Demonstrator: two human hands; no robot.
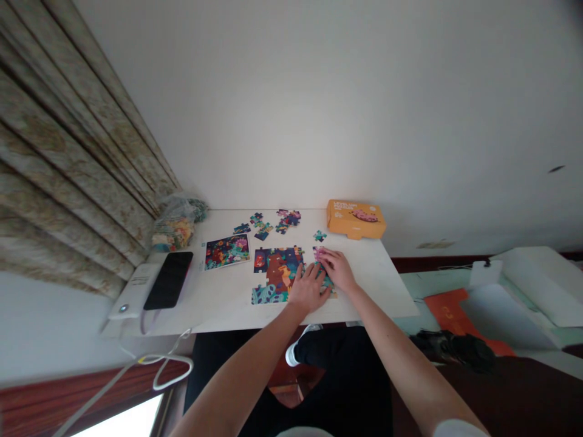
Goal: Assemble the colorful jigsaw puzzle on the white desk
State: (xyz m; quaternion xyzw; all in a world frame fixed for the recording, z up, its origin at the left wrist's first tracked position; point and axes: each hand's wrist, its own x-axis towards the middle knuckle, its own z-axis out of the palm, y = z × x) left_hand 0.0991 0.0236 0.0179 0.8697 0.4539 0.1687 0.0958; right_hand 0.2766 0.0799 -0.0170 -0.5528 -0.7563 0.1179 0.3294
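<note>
white table (374,280) has part-done puzzle (277,267) near front edge, l hand (310,290) on it w/ fingers apart, r hand (337,268) fingers bent at pink pc (317,251), can't tell if clamped

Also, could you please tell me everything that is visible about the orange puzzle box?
The orange puzzle box looks like cardboard, with white lettering, apparently "Level Up Puzzles", and a pink picture on its right half; smaller print is unreadable. Its printed face is toward the camera, and a tab sticks out at the near edge. It rests on the white table, far right, near the wall. Only the table visibly touches it.
</note>
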